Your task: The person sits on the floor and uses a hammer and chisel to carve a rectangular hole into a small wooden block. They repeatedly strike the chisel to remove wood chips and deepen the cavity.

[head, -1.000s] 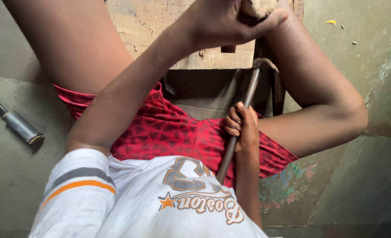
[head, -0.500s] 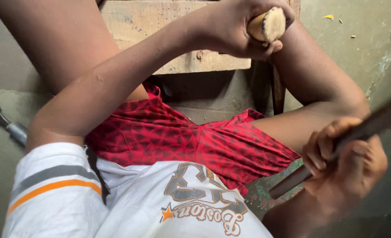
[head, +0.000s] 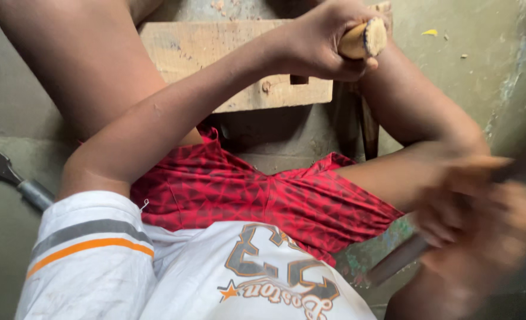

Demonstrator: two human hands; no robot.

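My left hand (head: 313,44) reaches across my body and is closed around a round pale wooden handle (head: 366,38) above the right end of a wooden board (head: 203,53). The handle's lower part is hidden behind my hand. My right hand (head: 482,225), blurred by motion at the right edge, grips a dark metal bar (head: 393,266) that slants down to the left beside my thigh. The board lies on the floor between my bare legs and has a small square hole near its front edge.
A flat metal blade with a grey ferrule (head: 14,178) lies on the concrete floor at the left. Red patterned shorts and a white shirt fill the lower middle. Small wood chips (head: 430,32) dot the floor at top right.
My right hand has swung the metal bar from the middle, by my lap, out to the right and is now blurred. My left hand has kept hold of the wooden handle.
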